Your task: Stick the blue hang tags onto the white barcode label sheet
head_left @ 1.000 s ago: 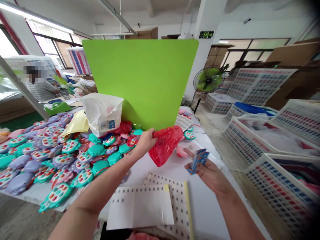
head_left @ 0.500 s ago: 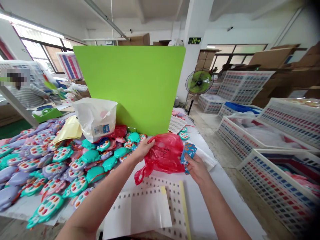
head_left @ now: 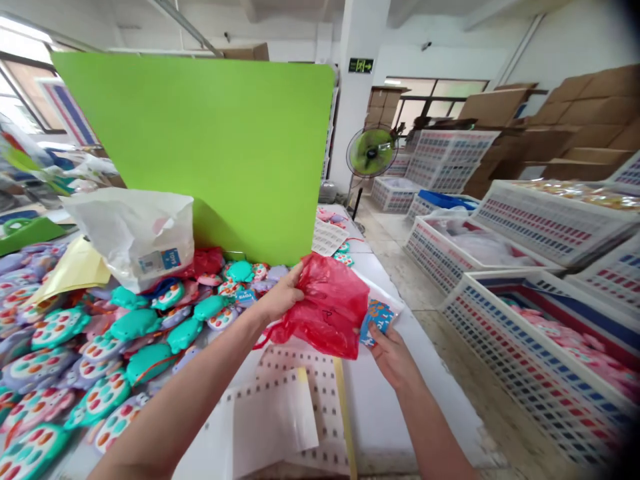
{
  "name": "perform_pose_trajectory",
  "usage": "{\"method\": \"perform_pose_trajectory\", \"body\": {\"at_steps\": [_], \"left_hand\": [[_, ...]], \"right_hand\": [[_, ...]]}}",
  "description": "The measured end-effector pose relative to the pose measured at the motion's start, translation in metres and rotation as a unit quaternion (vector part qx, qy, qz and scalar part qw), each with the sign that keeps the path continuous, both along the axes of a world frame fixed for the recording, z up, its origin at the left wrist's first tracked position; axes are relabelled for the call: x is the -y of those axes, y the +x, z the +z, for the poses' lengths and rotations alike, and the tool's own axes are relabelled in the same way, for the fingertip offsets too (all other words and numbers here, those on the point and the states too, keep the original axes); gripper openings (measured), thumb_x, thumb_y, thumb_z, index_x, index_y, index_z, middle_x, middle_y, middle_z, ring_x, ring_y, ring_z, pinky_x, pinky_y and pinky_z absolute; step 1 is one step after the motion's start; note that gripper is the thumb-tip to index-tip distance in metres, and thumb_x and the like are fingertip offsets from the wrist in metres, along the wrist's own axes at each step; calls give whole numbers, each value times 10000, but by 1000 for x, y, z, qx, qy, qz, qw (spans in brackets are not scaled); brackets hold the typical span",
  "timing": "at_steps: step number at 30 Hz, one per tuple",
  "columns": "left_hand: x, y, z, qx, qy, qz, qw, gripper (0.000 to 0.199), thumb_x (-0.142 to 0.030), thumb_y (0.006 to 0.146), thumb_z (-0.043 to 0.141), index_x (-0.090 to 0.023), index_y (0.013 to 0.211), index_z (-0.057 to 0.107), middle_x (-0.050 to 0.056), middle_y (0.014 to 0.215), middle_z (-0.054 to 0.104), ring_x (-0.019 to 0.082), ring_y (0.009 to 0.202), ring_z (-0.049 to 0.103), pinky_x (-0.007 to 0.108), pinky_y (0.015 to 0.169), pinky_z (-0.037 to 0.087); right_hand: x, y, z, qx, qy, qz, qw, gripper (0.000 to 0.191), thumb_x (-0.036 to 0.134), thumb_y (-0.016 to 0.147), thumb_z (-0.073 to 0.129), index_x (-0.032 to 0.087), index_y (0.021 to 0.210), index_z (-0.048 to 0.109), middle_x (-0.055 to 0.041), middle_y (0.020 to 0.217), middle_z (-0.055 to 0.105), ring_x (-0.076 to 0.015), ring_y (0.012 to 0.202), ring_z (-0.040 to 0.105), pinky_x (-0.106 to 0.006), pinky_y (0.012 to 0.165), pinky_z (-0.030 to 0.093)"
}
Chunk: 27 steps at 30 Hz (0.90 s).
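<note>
A red plastic bag [head_left: 333,307] with black marking hangs over the table in front of me. My left hand [head_left: 283,293] pinches its upper left edge. In my right hand [head_left: 393,350] is a blue printed card [head_left: 376,321] with orange and white patterning, held at the bag's right side; whether those fingers also grip the bag is hidden. Below the bag lie sticker sheets [head_left: 275,420] with rows of small dark squares, one with a yellow edge strip. To the left spreads a pile of teal, purple and pink animal-shaped toys [head_left: 135,325] with coloured round buttons.
A white bag [head_left: 135,233] and yellow paper [head_left: 73,277] rest on the toy pile. Behind stands an upright green board [head_left: 215,153]. Right of the table [head_left: 425,400], white plastic crates [head_left: 525,360] line the floor. A fan [head_left: 371,153] stands farther back.
My view has turned right, so the surroundings shift left. The red bag is lifted and bunched differently, its left side raised by my left hand. Both hands keep their holds.
</note>
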<state>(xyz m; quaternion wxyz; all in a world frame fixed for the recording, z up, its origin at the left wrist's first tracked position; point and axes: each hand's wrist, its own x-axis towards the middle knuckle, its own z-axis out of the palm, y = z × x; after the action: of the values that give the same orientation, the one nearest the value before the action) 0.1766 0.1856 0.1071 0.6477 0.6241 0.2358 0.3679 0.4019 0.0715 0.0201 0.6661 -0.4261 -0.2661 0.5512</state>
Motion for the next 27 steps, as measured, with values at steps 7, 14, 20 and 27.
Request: {"method": "perform_pose_trajectory", "body": {"at_steps": [7, 14, 20, 27], "left_hand": [[1, 66, 18, -260, 339, -65, 902, 708, -17, 587, 507, -266, 1250, 543, 13, 807, 695, 203, 680, 619, 263, 670, 456], [18, 119, 24, -343, 454, -141, 810, 538, -43, 626, 536, -322, 1074, 642, -10, 696, 666, 194, 630, 590, 238, 587, 401], [28, 110, 43, -324, 575, -89, 746, 513, -63, 715, 518, -205, 1209, 528, 93, 1106, 631, 280, 1041, 551, 402, 920, 384], [96, -16, -71, -331, 638, 151, 679, 437, -133, 778, 510, -298, 1181, 551, 19, 1032, 688, 193, 944, 630, 334, 788, 510]], "right_hand": [[33, 59, -16, 6, -2, -83, 997, 231, 379, 701, 711, 372, 927, 663, 3, 929, 706, -222, 823, 655, -418, 761, 524], [46, 85, 47, 246, 67, 39, 966, 197, 405, 680, 707, 309, 852, 717, -76, 1170, 621, -312, 947, 606, -494, 848, 468], [6, 68, 57, 287, 52, 93, 952, 299, 427, 700, 693, 273, 956, 705, -50, 982, 685, -310, 1006, 572, -482, 963, 398], [-72, 96, 43, 132, 84, -80, 984, 367, 421, 716, 686, 267, 1044, 627, -17, 1029, 657, -244, 956, 591, -396, 912, 436]]}}
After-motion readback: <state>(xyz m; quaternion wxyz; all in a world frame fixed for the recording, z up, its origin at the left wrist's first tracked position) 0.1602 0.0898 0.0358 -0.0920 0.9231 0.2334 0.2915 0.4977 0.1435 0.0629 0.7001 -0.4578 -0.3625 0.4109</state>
